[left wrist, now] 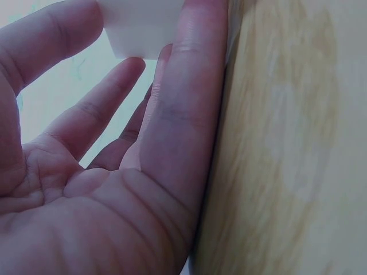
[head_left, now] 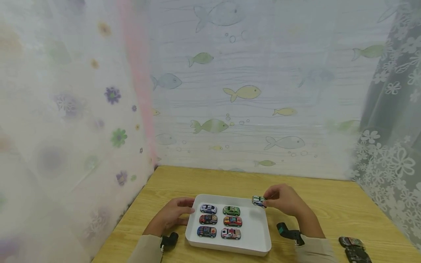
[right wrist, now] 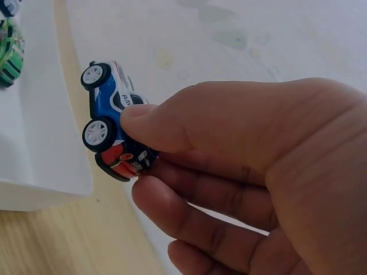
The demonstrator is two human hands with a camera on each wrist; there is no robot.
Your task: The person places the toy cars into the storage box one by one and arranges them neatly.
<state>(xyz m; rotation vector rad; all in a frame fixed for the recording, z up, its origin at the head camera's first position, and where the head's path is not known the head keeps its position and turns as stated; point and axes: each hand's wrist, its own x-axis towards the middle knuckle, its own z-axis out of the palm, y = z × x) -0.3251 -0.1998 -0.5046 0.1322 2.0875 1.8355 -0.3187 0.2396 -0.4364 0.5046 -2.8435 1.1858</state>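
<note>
My right hand point(head_left: 285, 200) pinches a small toy car point(right wrist: 109, 106) between thumb and fingers, just above the tray's far right corner. The car is blue, white and red with white-spoked wheels, and hangs tilted in the right wrist view. On the left, my left hand point(head_left: 172, 212) holds the side of the white tray point(head_left: 227, 249), its thumb at the rim and the other fingers along the outer wall. Inside the tray, several toy cars stand in two columns, among them a green car point(head_left: 231, 210), a white-and-blue car point(head_left: 208, 209) and a red-and-yellow car point(head_left: 232, 221).
Two dark toy cars, one of them a black car point(head_left: 357, 254), lie at the right on the wooden table point(head_left: 171, 179). Fish-patterned curtain point(head_left: 243, 109) hangs behind the table, with flowered cloth point(head_left: 98, 153) at the left. Black wrist devices point(head_left: 289, 233) sit by both wrists.
</note>
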